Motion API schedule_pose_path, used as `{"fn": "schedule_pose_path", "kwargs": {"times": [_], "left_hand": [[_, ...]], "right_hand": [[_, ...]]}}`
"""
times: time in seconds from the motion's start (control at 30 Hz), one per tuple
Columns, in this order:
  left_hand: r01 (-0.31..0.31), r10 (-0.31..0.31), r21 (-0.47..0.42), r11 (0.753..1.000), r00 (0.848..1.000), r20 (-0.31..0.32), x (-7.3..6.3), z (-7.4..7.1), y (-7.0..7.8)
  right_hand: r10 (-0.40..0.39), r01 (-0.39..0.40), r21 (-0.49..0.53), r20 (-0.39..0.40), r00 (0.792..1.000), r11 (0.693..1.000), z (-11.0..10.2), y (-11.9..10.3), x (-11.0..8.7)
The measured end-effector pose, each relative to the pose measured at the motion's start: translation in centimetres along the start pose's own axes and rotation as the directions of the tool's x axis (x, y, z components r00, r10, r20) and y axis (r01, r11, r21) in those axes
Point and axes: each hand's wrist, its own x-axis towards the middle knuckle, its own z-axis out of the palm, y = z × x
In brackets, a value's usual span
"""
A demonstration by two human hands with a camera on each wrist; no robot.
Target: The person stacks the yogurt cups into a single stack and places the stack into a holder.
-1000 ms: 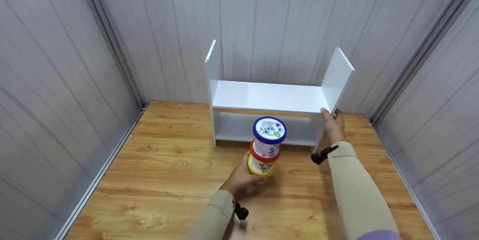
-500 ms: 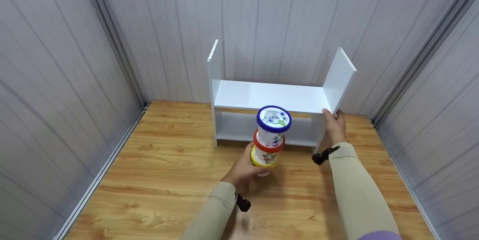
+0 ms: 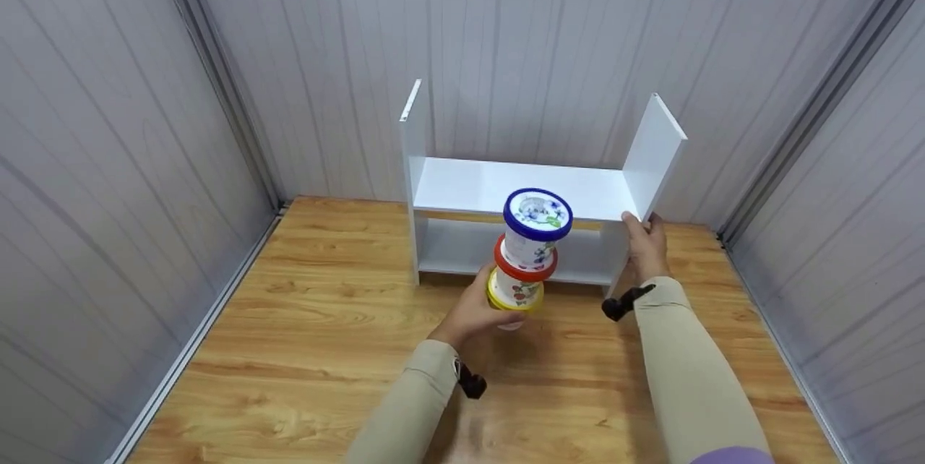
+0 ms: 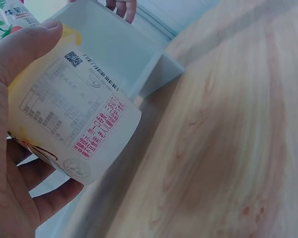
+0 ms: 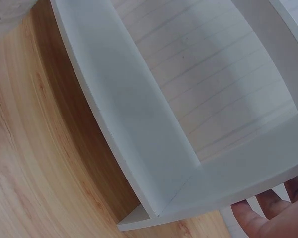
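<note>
My left hand (image 3: 473, 312) grips the lowest of three stacked tubs, the one with a yellow lid (image 3: 515, 290). On it stands a red-lidded tub (image 3: 526, 261), topped by a blue-lidded tub (image 3: 538, 215) with a floral print. The left wrist view shows thumb and fingers curled around the yellow-lidded tub (image 4: 84, 114), its printed label facing the camera and its base above the wood. My right hand (image 3: 647, 247) holds the right side panel of a white two-tier shelf (image 3: 470, 186), thumb in front; in the right wrist view the fingertips (image 5: 246, 213) meet the panel's edge.
The shelf stands on a wood-grain tabletop (image 3: 303, 348) near a pale panelled back wall (image 3: 491, 52). Its tall side panels (image 3: 656, 149) rise above the upper board. Side walls (image 3: 79, 182) close off left and right. Each wrist carries a small black device (image 3: 471, 382).
My left hand has moved forward and slightly right with the three tubs, so the stack now overlaps the upper board in the head view. My right hand keeps its place on the shelf.
</note>
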Motion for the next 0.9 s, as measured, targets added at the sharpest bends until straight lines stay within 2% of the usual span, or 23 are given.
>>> {"fn": "schedule_pose_path", "kwargs": {"times": [0.17,0.33,0.8,0.9], "left_hand": [[-0.031,0.031,0.005,1.000,1.000,-0.003,0.3,0.0,0.9],[-0.019,0.020,0.023,1.000,1.000,-0.012,0.5,-0.2,1.8],[-0.044,0.045,0.031,0.999,0.998,-0.035,0.9,-1.2,3.6],[-0.067,0.068,0.018,0.998,0.997,-0.027,1.0,-1.3,3.8]], "right_hand": [[-0.011,0.011,-0.027,-0.005,1.000,1.000,-0.2,0.7,0.7],[0.002,-0.002,-0.027,-0.004,1.000,1.000,-0.3,1.3,1.2],[-0.027,0.027,-0.033,0.000,1.000,0.999,-0.4,1.5,1.5],[-0.026,0.026,-0.038,0.000,1.000,0.999,-0.4,1.5,1.3]]}}
